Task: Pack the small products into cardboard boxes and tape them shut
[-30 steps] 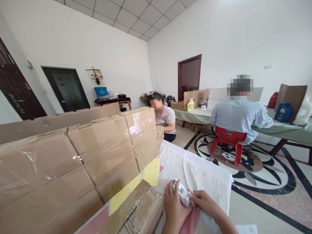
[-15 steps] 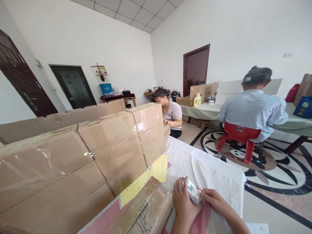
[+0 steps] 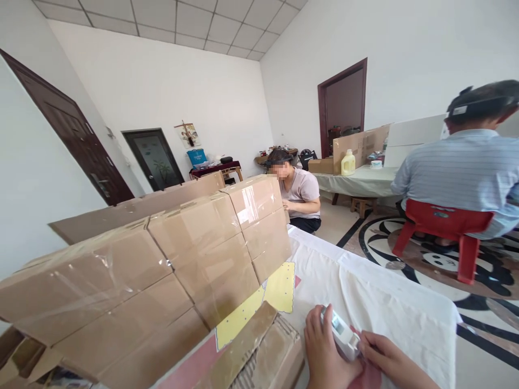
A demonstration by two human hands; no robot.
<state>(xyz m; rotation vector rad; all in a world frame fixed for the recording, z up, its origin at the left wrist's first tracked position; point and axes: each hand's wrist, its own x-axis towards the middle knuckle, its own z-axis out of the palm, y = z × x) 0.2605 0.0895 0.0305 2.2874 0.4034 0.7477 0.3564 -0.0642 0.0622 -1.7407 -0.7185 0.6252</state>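
My left hand [image 3: 324,348] is wrapped round a small white device [image 3: 344,334], which looks like a tape dispenser with a pale greenish patch on its top. It is held tilted over the white-covered table. My right hand [image 3: 383,351] is closed in a pinch at the near right end of the device; what sits between the fingertips is too small to make out. Below both hands lies a patch of reddish-pink cloth [image 3: 367,375], partly hidden by them. Left of my left hand is a worn cardboard box [image 3: 279,351].
Stacked cardboard boxes [image 3: 203,254] form a wall along the table's left side. Yellow printed cloth [image 3: 284,286] and white cloth [image 3: 389,292] cover the table. One person [image 3: 302,189] crouches beyond the boxes. Another sits on a red chair [image 3: 446,221] at a table with a yellow jug [image 3: 347,163].
The view has swung left, so the room and my hands appear shifted right. My left hand keeps hold of the white device, and my right hand stays pinched at its end.
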